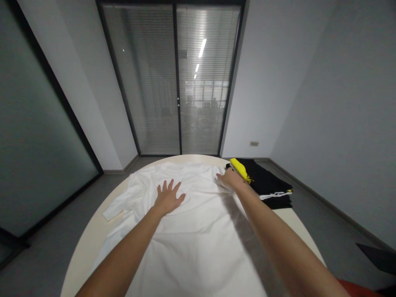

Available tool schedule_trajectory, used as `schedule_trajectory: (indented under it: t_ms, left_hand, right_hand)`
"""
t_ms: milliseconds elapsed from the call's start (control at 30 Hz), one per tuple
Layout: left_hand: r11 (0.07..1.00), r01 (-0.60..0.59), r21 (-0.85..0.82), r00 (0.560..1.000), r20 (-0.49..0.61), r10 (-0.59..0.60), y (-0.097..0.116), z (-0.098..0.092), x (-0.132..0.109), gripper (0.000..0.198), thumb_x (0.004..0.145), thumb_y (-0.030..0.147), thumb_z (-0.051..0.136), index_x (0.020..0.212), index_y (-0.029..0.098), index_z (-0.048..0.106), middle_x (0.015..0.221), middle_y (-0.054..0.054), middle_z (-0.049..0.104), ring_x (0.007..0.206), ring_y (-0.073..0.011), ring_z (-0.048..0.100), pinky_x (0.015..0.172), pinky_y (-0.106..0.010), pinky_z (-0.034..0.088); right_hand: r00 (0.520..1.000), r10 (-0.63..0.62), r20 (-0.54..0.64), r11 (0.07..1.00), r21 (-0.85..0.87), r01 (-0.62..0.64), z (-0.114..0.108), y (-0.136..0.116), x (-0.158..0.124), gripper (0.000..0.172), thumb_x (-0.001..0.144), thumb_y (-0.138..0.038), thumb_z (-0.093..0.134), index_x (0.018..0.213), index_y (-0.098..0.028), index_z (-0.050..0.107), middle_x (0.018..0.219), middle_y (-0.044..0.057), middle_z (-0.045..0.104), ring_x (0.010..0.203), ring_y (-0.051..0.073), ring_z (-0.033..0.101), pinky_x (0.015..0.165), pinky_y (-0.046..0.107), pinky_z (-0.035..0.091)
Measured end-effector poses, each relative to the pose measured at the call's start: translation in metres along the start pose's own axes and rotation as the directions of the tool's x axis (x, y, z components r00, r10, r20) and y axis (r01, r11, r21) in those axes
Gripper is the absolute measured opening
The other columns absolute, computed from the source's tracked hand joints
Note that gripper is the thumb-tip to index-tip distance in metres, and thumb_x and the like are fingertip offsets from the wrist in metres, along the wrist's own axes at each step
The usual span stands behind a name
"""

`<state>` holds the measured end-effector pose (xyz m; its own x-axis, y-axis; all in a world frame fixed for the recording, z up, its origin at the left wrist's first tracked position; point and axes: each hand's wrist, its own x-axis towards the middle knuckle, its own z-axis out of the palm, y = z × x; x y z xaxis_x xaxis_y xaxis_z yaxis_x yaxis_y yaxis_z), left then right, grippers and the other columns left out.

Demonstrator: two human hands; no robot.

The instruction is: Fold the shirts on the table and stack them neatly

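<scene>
A white short-sleeved T-shirt [192, 218] lies spread and wrinkled across a round table. My left hand [168, 199] rests flat on its upper part, fingers spread and holding nothing. At the shirt's right side, beside a stack of folded clothes, my right hand [230, 179] has its fingers curled on the white fabric, which bunches under it. Some of those fingertips are hidden. The left sleeve [115, 209] lies out toward the table's left edge.
Folded black garments [266, 177] are stacked on the table's right side, with a yellow piece [239, 169] on top. The pale round table [85, 243] shows its rim at left. Beyond stand glass doors with blinds [202, 115].
</scene>
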<state>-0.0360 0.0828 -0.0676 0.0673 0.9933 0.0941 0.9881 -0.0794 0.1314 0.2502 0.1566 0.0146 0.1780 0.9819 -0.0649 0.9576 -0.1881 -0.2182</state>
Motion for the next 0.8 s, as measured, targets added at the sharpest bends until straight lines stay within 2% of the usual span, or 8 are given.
schedule_trajectory:
  t_ms: [167,300,367,433,500,567,733,800]
  left_hand:
    - [1.0,0.003,-0.002,1.0,-0.013,-0.003,0.0,0.001,0.0,0.07,0.093,0.064,0.037,0.155,0.029,0.035,0.164,-0.01,0.023,0.15,-0.0425,0.014,0.117,-0.065,0.012]
    - [1.0,-0.001,0.002,1.0,-0.016,0.002,-0.001,0.001,0.001,0.071,0.093,0.065,0.037,0.155,0.03,0.035,0.164,-0.009,0.023,0.15,-0.0425,0.014,0.117,-0.065,0.012]
    - [1.0,0.003,0.003,1.0,-0.005,-0.003,-0.001,0.001,0.002,0.071,0.093,0.066,0.036,0.155,0.031,0.034,0.165,-0.008,0.022,0.151,-0.042,0.013,0.117,-0.064,0.011]
    - [1.0,0.008,0.003,1.0,0.006,-0.008,-0.001,0.001,0.003,0.072,0.093,0.067,0.035,0.155,0.032,0.032,0.165,-0.008,0.021,0.151,-0.0419,0.012,0.117,-0.064,0.01]
    - [1.0,0.012,0.004,1.0,0.017,-0.012,-0.001,0.0,0.004,0.072,0.092,0.068,0.034,0.156,0.033,0.03,0.166,-0.008,0.02,0.151,-0.042,0.011,0.117,-0.064,0.01]
    - [1.0,0.01,0.003,1.0,0.029,-0.01,-0.001,-0.002,0.006,0.073,0.092,0.069,0.033,0.156,0.034,0.029,0.166,-0.008,0.018,0.151,-0.0423,0.01,0.117,-0.065,0.01]
    - [1.0,0.003,-0.002,0.999,0.053,-0.003,-0.002,-0.005,0.011,0.074,0.092,0.069,0.032,0.156,0.032,0.028,0.166,-0.009,0.017,0.151,-0.0431,0.01,0.116,-0.065,0.011]
    - [1.0,0.005,-0.002,0.999,0.053,-0.005,-0.004,-0.005,0.013,0.073,0.093,0.068,0.032,0.156,0.033,0.029,0.166,-0.008,0.017,0.151,-0.0428,0.01,0.116,-0.065,0.012]
  right_hand:
    - [1.0,-0.005,-0.001,0.999,0.032,0.005,-0.005,0.002,0.002,0.037,0.084,-0.034,0.065,0.108,-0.007,0.071,0.102,0.021,0.073,0.095,0.029,0.071,0.08,0.033,0.053]
    - [0.973,-0.028,-0.229,0.999,0.027,0.035,-0.021,0.002,0.001,0.038,0.096,-0.022,0.041,0.128,-0.014,0.059,0.121,0.02,0.065,0.111,0.028,0.064,0.089,0.037,0.049]
    - [0.889,-0.13,-0.44,0.99,-0.009,0.14,-0.025,0.005,0.002,0.045,0.095,-0.014,0.033,0.137,-0.016,0.05,0.131,0.018,0.06,0.119,0.027,0.057,0.096,0.038,0.046]
    - [0.741,-0.287,-0.607,0.956,-0.125,0.267,-0.025,0.008,0.001,0.049,0.091,-0.007,0.035,0.137,-0.015,0.05,0.142,0.017,0.052,0.132,0.027,0.045,0.106,0.042,0.038]
    - [0.654,-0.397,-0.644,0.916,-0.235,0.325,-0.02,0.009,-0.003,0.045,0.09,-0.007,0.04,0.13,-0.015,0.057,0.152,0.014,0.043,0.144,0.03,0.028,0.116,0.048,0.025]
    - [0.679,-0.429,-0.596,0.903,-0.264,0.339,-0.011,0.006,-0.013,0.036,0.091,-0.012,0.044,0.12,-0.018,0.064,0.154,0.012,0.042,0.146,0.033,0.023,0.117,0.053,0.018]
    - [0.878,-0.382,-0.288,0.924,-0.129,0.36,0.021,-0.014,-0.053,0.032,0.099,-0.031,0.04,0.12,-0.021,0.062,0.113,0.012,0.07,0.108,0.026,0.063,0.093,0.037,0.042]
    - [0.903,-0.377,-0.207,0.926,-0.089,0.366,0.034,-0.019,-0.069,0.036,0.101,-0.04,0.036,0.12,-0.022,0.061,0.104,0.011,0.073,0.098,0.025,0.067,0.087,0.034,0.044]
